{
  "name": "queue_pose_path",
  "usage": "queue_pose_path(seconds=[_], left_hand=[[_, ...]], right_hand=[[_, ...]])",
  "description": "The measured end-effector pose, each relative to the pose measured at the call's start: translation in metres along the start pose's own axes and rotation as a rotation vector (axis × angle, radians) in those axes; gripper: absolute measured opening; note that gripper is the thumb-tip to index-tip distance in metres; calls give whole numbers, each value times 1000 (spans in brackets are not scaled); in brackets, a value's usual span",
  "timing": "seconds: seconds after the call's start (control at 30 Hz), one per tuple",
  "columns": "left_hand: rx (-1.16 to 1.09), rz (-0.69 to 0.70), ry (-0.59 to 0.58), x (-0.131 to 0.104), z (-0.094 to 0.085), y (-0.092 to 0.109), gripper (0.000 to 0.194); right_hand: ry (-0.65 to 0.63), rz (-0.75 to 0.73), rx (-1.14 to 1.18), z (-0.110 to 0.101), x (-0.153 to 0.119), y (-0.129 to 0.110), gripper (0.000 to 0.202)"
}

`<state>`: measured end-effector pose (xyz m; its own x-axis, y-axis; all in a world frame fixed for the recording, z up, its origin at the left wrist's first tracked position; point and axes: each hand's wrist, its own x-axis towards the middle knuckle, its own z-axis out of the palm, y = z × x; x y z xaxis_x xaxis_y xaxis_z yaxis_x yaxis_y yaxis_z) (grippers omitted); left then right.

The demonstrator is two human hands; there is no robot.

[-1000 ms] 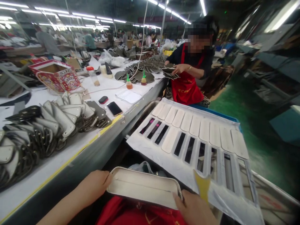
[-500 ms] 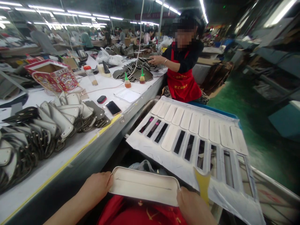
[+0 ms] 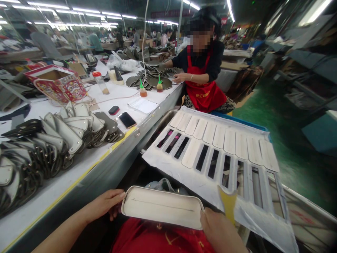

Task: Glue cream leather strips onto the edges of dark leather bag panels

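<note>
A long white panel (image 3: 162,208) with rounded corners, a raised rim and a thin dark line along its middle is held level over my red apron (image 3: 158,235). My right hand (image 3: 219,228) grips its right end, thumb at the rim. At the left end, my left hand (image 3: 105,203) has its fingers stretched out and apart, fingertips at the edge of the panel. Beyond, a white slotted board (image 3: 171,172) carries a row of similar white oblong pieces (image 3: 218,136); one more (image 3: 192,154) lies among the dark slots. A yellow-handled scraper (image 3: 228,205) rests at its near edge.
Overlapping white and grey pieces with metal studs (image 3: 63,135) cover the left of the workbench (image 3: 105,161). A phone (image 3: 126,120), squeeze bottles (image 3: 143,90) and a patterned box (image 3: 60,84) stand farther back. A co-worker in a red apron (image 3: 202,95) handles grey pieces (image 3: 155,77).
My left hand has shifted left and loosened from a pinch to stretched fingers. The panel's right end dips slightly more. The co-worker's arms have drawn back toward the bench edge.
</note>
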<state>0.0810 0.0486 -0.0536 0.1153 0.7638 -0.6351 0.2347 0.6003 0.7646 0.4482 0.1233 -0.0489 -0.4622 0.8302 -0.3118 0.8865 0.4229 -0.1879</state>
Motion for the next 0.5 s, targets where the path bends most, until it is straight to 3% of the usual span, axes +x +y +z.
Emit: queue_pose_path(seconds=[0.17, 0.33, 0.4, 0.5], left_hand=[[-11, -52, -44, 18, -2, -15, 52], [24, -135, -104, 25, -8, -8, 51], [41, -156, -122, 24, -11, -1, 51], [90, -164, -142, 20, -11, 7, 51]], right_hand=[[129, -114, -42, 10, -2, 8, 26], [149, -167, 29, 12, 0, 12, 30], [103, -124, 57, 8, 2, 11, 32], [15, 59, 51, -5, 1, 1, 34]])
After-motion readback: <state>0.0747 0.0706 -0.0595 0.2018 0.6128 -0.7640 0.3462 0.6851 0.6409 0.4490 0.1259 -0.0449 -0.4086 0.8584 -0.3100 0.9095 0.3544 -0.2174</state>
